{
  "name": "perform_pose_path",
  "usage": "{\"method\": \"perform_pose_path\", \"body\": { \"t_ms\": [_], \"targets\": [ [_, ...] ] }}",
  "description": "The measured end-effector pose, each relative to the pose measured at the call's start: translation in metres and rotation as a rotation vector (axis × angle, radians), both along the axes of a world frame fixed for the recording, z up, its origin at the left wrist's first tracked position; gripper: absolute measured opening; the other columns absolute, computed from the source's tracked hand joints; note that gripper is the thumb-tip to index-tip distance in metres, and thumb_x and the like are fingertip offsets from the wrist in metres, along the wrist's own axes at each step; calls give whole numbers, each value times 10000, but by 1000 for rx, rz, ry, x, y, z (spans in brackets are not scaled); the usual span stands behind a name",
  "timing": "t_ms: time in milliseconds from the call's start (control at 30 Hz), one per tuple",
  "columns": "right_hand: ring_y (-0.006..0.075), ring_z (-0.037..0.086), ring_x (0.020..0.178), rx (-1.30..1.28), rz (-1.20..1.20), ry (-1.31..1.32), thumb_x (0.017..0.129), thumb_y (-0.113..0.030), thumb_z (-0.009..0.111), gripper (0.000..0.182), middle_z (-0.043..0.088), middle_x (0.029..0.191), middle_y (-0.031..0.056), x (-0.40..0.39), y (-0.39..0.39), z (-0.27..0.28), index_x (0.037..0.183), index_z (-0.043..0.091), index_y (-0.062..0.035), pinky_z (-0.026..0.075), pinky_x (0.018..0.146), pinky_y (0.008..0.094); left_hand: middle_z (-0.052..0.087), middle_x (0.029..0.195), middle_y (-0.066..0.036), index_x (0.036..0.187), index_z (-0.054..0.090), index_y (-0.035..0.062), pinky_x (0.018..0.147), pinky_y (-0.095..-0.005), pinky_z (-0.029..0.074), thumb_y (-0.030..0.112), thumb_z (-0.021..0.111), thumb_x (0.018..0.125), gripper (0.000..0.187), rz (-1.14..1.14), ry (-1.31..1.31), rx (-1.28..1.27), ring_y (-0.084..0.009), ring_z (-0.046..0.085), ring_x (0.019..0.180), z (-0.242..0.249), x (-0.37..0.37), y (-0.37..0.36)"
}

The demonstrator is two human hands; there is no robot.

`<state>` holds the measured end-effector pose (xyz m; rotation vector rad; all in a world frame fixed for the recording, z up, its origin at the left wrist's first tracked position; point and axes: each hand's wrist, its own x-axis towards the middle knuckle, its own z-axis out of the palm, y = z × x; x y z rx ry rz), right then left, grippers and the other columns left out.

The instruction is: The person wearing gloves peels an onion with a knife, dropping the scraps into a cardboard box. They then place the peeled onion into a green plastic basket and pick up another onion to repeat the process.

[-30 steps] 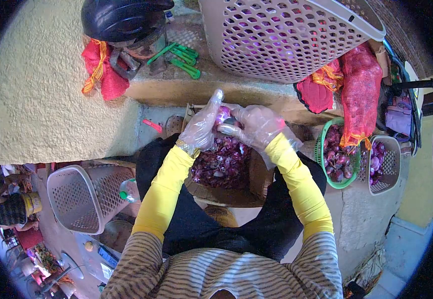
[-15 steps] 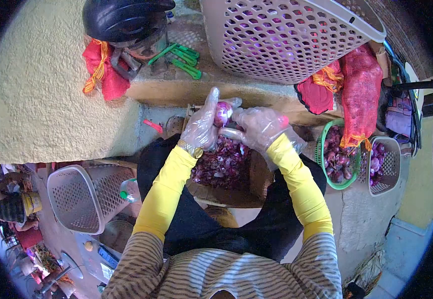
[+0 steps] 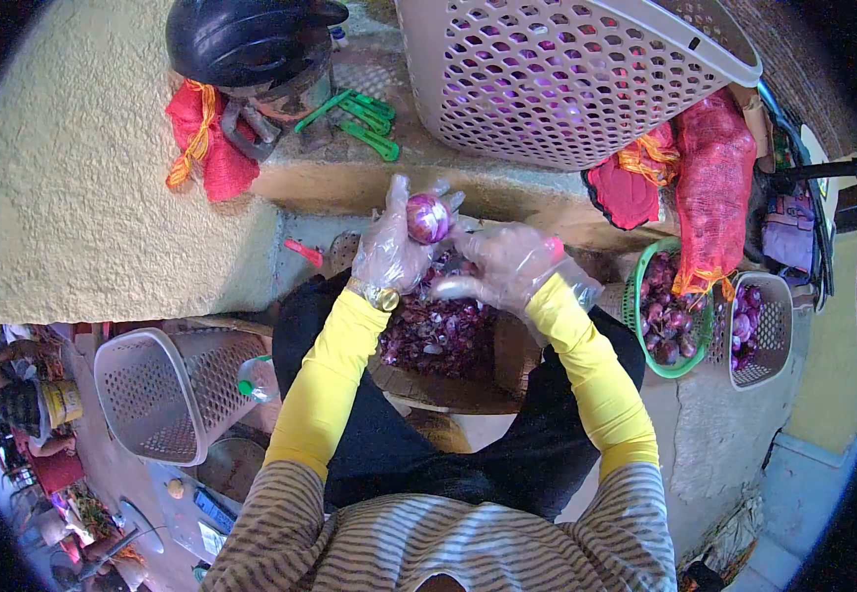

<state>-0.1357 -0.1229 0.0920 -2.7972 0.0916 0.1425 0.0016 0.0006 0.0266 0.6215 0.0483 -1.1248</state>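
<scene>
A peeled red onion (image 3: pixel 429 219), glossy purple and white, sits in the closed fingers of my left hand (image 3: pixel 394 247), which wears a clear plastic glove. Close to its right is my gloved right hand (image 3: pixel 507 261), with the thumb stretched toward the left hand. From that fist pokes the end of a pink handle (image 3: pixel 554 248); the rest of this tool is hidden by the fingers. Beneath both hands, a wooden crate (image 3: pixel 509 360) between my knees contains a heap of purple onion skins (image 3: pixel 438 331).
On the ledge ahead stand a large perforated basket (image 3: pixel 566 128), green-handled tools (image 3: pixel 369 123) and a dark helmet (image 3: pixel 251 39). At right are a green basket of onions (image 3: pixel 635 296), a smaller crate (image 3: pixel 769 340) and a red mesh sack (image 3: pixel 714 187). A beige basket (image 3: pixel 186 395) lies left.
My left hand has turned the onion and shifted it slightly left, so more of its smooth side shows. My right hand has drawn a little away from it, its fingers blurred.
</scene>
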Motion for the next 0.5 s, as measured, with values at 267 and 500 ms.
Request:
{"method": "perform_pose_path", "body": {
  "t_ms": [267,500],
  "targets": [
    [374,700,781,100,-124,-164,779,-725,662,668,714,824,154,5,-7,-3,1003,705,-97,556,719,482,609,1307,-183,1331,536,-11,1074,-459,460,482,468,1040,576,21,-14,47,-286,597,1194,-7,-1,-4],
    [365,663,668,265,-372,-220,662,-668,814,656,674,721,152,9,0,7,891,700,-63,518,630,447,647,1208,-126,1273,581,35,992,-475,513,506,473,1031,541,56,53,-18,-281,631,1067,-11,-8,-10]
  ]
}}
